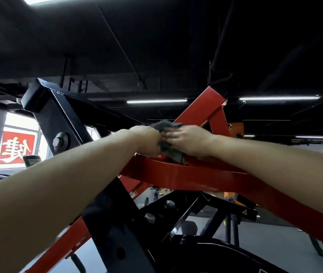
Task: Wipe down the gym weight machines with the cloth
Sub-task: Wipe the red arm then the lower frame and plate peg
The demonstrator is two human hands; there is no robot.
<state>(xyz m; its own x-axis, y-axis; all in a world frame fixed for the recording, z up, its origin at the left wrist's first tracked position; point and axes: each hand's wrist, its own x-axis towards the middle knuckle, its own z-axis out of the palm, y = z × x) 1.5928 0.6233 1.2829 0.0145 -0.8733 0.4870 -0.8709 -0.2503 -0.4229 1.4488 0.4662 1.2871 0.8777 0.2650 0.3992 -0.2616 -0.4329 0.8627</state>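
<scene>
The weight machine's red frame point(186, 174) crosses its black frame point(58, 115). Above the red joint, the left hand point(147, 140) and right hand point(188, 141) meet, and the fingers of both are grasping the grey cloth point(169, 149) between them.

Two hands up here, left hand point(148, 141) and right hand point(189, 141), with one crumpled grey cloth point(171, 152) between them. Two red painted steel beams point(206, 174) cross beneath the hands. Three dark hex bolts point(61, 141): one left of the hands, two below. One red banner with white characters point(16, 147), far left.
</scene>
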